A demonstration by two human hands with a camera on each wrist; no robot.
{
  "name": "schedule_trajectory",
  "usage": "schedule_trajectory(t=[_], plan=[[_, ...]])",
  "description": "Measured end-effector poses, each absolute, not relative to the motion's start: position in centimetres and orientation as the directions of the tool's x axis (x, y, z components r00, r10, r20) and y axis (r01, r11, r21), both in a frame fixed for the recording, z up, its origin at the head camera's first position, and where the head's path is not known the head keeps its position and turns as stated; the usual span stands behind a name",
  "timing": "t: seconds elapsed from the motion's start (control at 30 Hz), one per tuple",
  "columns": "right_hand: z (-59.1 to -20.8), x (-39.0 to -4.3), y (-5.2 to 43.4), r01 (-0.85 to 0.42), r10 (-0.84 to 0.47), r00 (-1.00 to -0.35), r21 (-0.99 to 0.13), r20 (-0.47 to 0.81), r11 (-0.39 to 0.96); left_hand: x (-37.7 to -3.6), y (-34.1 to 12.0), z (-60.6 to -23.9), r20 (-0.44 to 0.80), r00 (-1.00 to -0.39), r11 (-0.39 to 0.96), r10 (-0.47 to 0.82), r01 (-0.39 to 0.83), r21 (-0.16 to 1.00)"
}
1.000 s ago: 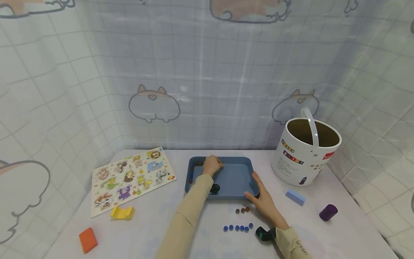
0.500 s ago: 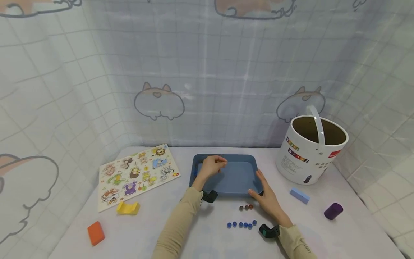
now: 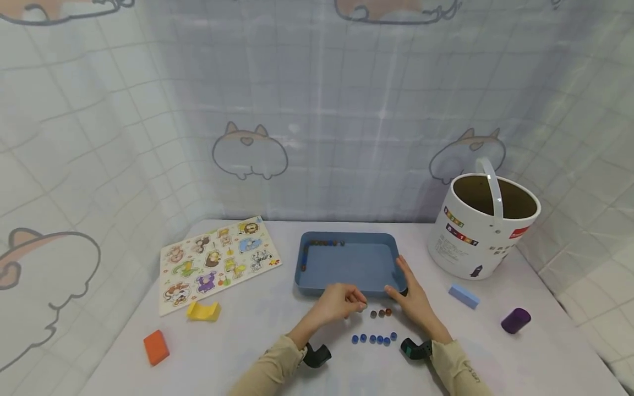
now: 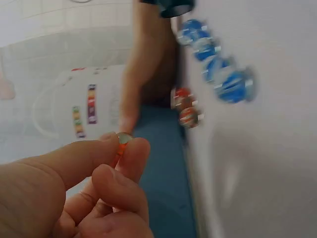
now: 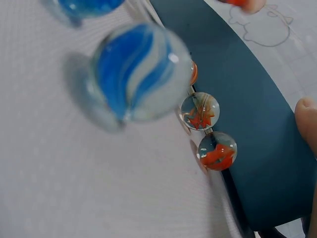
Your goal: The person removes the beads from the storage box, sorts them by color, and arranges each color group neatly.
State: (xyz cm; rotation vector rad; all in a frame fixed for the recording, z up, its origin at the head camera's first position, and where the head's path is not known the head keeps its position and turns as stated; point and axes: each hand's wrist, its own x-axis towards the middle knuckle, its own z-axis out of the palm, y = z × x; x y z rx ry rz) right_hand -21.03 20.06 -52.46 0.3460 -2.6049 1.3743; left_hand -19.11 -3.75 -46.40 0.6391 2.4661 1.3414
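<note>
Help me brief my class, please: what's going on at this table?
A person is handling marbles with bare hands. The left hand pinches a clear marble with orange in it, near the front edge of the blue tray. The right hand is at the tray's right end. Inside the tray, a row of marbles runs along part of the far side and down the left. On the table, three orange-patterned marbles and six blue marbles lie outside it.

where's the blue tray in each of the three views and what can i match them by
Head: blue tray, below centre, slightly right.
Left wrist: lower centre, partly behind the left hand.
Right wrist: dark band slanting from top centre to lower right.
Shared landmark: orange-swirled marbles just outside its long edge.
</note>
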Motion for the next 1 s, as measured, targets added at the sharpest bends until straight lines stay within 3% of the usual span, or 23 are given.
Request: schedule_trajectory(t=[0.43,0.77,1.0], plan=[[-52.7,-20.7,19.9,-0.272,-0.124,-0.962,-0.793,0.244,0.545,-19.0,-2.5,-49.1,-0.044,-0.882,0.563,0.469,0.260,0.785],[-52.5,-20.9,20.1,-0.266,-0.117,-0.963,-0.785,0.243,0.560,-19.0,-2.1,-48.5,-0.008,-0.892,0.573,0.452,0.284,0.769],[-52.5,-21.1,20.2,-0.277,-0.120,-0.960,-0.781,0.254,0.560,-19.7,-3.2,-46.0,-0.056,-0.876,0.503,0.478,0.221,0.835]])
